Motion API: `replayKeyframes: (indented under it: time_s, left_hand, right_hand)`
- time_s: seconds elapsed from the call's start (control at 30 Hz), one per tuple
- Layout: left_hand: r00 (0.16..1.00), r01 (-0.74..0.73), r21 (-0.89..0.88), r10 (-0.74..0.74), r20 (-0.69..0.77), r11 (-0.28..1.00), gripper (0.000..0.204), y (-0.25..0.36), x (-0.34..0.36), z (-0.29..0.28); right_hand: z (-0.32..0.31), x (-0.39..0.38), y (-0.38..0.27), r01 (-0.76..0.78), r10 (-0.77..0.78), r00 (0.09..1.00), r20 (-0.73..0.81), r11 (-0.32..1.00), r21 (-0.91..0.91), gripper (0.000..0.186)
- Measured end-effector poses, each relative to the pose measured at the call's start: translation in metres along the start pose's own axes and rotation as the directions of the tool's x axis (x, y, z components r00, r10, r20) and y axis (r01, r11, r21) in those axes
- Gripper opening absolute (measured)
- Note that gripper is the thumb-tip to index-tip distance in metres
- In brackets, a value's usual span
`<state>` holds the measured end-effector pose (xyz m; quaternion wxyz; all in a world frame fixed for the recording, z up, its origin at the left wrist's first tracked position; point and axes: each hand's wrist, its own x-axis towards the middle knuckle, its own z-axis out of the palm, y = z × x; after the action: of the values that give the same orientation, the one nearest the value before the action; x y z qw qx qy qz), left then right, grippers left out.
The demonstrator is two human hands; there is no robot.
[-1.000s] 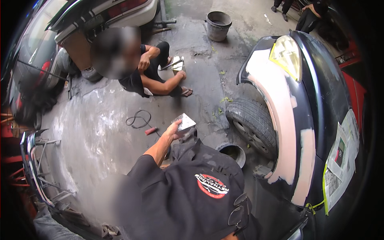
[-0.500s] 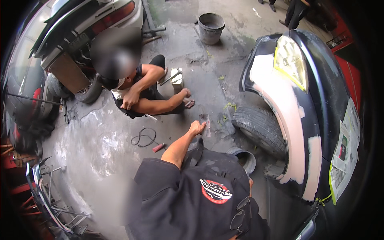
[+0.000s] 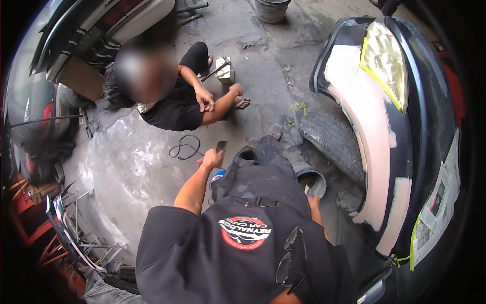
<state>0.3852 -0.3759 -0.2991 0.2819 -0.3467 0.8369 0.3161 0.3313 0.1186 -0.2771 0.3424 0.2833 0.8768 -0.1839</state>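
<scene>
My left hand (image 3: 212, 159) is stretched forward over the concrete floor and grips a small flat dark scraper blade (image 3: 221, 146) that points up and away from me. My right hand (image 3: 314, 201) is low beside my bent knee, next to a round open tin (image 3: 315, 183); my leg and shirt hide most of it, so its grip is unclear. Just right of me is a dark car's front wing (image 3: 372, 147), coated in pale filler, above the tyre (image 3: 331, 139).
Another person sits on the floor ahead of me, hands (image 3: 205, 99) together near a small white can (image 3: 224, 71). A looped black cable (image 3: 185, 147) lies between us. A grey bucket (image 3: 271, 9) stands far back. Car parts and a bumper (image 3: 66, 228) crowd the left side.
My left hand has drawn back toward my knee and turned the blade, which looked pale and now looks dark. The seated person has brought both hands together.
</scene>
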Motion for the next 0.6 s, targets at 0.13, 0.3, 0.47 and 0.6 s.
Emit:
replayKeyframes:
  time_s: [0.13, 0.3, 0.47, 0.6]
  left_hand:
    - [1.000, 0.026, -0.013, -0.026, -0.007, 1.000, 0.049, 0.017, -0.027, -0.016]
    - [0.971, 0.183, -0.165, -0.204, -0.126, 0.969, 0.050, 0.020, -0.041, -0.015]
    - [0.962, 0.232, -0.164, -0.251, -0.108, 0.959, 0.049, 0.049, -0.042, -0.030]
    - [0.970, 0.184, -0.069, -0.193, -0.147, 0.980, 0.045, 0.062, -0.030, -0.034]
  right_hand:
    - [-0.007, 0.027, -0.052, 0.167, -0.169, 0.985, 0.027, 0.983, 0.081, 0.034]
    - [-0.011, 0.058, -0.090, 0.129, -0.141, 0.988, 0.061, 0.978, 0.166, 0.039]
    - [0.004, 0.099, -0.084, 0.122, -0.142, 0.986, 0.090, 0.972, 0.201, 0.039]
    - [-0.008, 0.104, -0.092, 0.131, -0.163, 0.982, 0.096, 0.952, 0.278, 0.038]
